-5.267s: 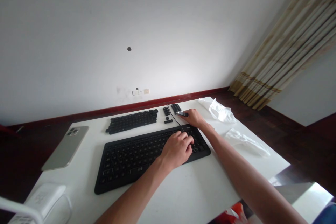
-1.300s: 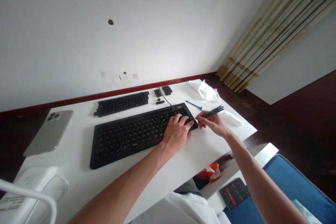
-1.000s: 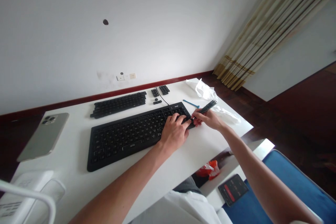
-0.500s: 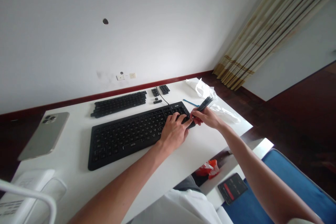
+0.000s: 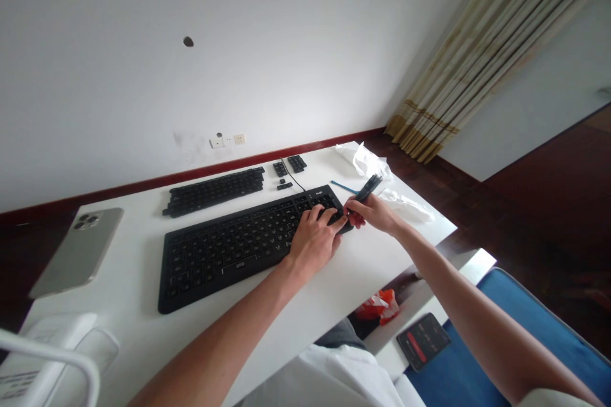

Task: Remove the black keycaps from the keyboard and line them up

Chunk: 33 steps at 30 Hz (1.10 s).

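Left hand (image 5: pixel 312 241): palm down, fingers (image 5: pixel 327 214) spread — forearm (image 5: pixel 243 324) extended forward. Right hand (image 5: pixel 371 211): fingers (image 5: pixel 356 206) curled — pinch grip.

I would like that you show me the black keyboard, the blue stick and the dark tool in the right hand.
Black keyboard (image 5: pixel 238 247), head view: middle of its key area.
Blue stick (image 5: pixel 344 187), head view: middle of its thin shaft.
Dark tool (image 5: pixel 367 187), head view: its exposed upper part.

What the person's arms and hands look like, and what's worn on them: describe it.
The left hand and right hand are bare: no glove, ring or watch shows. Both forearms are bare too. A pale sleeve edge shows on the right arm; no left sleeve is in view.
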Each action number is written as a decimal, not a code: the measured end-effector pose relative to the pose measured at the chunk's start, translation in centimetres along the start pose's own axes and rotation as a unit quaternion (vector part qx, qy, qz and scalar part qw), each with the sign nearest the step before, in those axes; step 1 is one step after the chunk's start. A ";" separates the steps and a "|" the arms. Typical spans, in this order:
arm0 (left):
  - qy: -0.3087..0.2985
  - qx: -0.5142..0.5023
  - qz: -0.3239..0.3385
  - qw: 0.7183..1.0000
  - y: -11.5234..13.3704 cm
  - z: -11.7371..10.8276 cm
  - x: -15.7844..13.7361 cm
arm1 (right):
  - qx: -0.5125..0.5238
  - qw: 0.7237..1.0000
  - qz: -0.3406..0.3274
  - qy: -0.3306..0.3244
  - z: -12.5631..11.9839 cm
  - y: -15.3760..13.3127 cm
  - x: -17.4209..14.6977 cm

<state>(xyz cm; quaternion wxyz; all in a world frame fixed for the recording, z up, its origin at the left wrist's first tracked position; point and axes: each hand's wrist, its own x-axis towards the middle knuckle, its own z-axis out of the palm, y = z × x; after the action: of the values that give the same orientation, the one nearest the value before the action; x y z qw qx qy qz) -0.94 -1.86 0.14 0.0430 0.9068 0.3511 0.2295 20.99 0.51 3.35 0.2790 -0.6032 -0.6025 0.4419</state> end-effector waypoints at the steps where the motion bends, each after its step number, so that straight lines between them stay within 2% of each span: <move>1: -0.001 -0.001 0.000 1.000 0.0 -0.1 0.0 | -0.022 0.999 -0.028 -0.004 -0.1 0.2 -0.4; 3: -0.004 -0.001 0.002 1.000 0.0 -0.2 0.0 | -0.054 0.997 -0.050 0.005 -0.3 0.6 -1.1; 6: -0.007 0.001 0.005 1.000 0.0 -0.2 0.0 | -0.081 0.996 -0.038 0.024 -0.6 0.9 -1.8; 11: -0.009 0.011 0.007 1.000 0.0 -0.1 0.0 | -0.122 0.990 -0.063 0.012 -0.5 0.1 -2.7; 15: -0.007 0.011 0.009 1.000 0.0 0.1 0.0 | -0.088 0.992 -0.084 0.029 0.2 0.4 -3.5; 20: 0.001 0.007 0.007 1.000 0.0 0.2 0.0 | -0.011 0.995 -0.070 0.073 1.2 3.1 -4.2; 25: 0.003 0.005 0.004 1.000 0.0 0.2 0.0 | -0.030 0.992 -0.087 0.084 1.2 3.6 -4.2; 29: 0.004 -0.011 0.003 1.000 -0.1 0.1 0.0 | -0.133 0.985 -0.092 0.056 0.0 2.1 -3.4; 33: 0.011 -0.064 -0.024 0.998 -0.3 0.1 0.2 | -0.140 0.986 -0.085 -0.020 -1.0 0.1 -2.1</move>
<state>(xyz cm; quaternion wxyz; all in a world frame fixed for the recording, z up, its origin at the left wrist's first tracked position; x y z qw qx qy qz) -0.91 -1.51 0.03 0.1021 0.8907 0.3583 0.2605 22.19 -1.39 4.10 0.2166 -0.5735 -0.7131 0.3401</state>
